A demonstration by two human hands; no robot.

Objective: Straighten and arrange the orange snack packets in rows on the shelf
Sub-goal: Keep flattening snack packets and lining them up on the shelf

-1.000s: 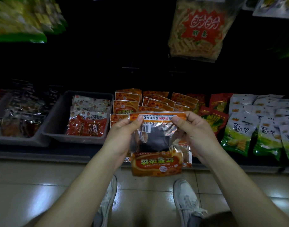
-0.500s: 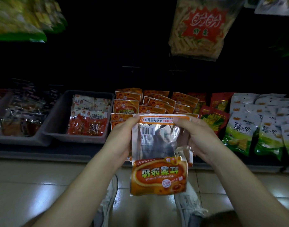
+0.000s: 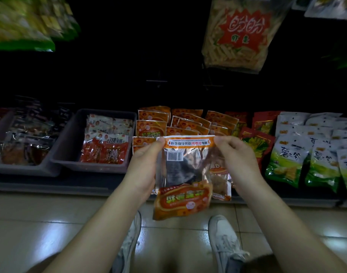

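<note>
Fingers (image 3: 221, 142) pinch tight on both sides: the left hand (image 3: 145, 166) nips the top left corner of the orange snack packet (image 3: 185, 174), thumb on the front, and the right hand (image 3: 238, 160) nips the top right corner with its fingers curled. The packet hangs between them with its print upside down: orange header strip at the top, a barcode on the clear middle panel, and the printed orange band at the bottom, tilted a little. It is held up in the air in front of the shelf (image 3: 50, 187), not lying on it. Just behind it, the other orange packets (image 3: 188, 123) lie on the shelf in overlapping rows, some of them skewed. To their left sits a grey bin (image 3: 70, 150) holding red-and-white packets (image 3: 104, 150); to their right come red packets (image 3: 261, 140), then green-and-white bags (image 3: 286, 162). A large bag of yellow sticks (image 3: 237, 36) hangs above. Down below, two white shoes (image 3: 225, 243) stand on the tiled floor (image 3: 31, 233).
</note>
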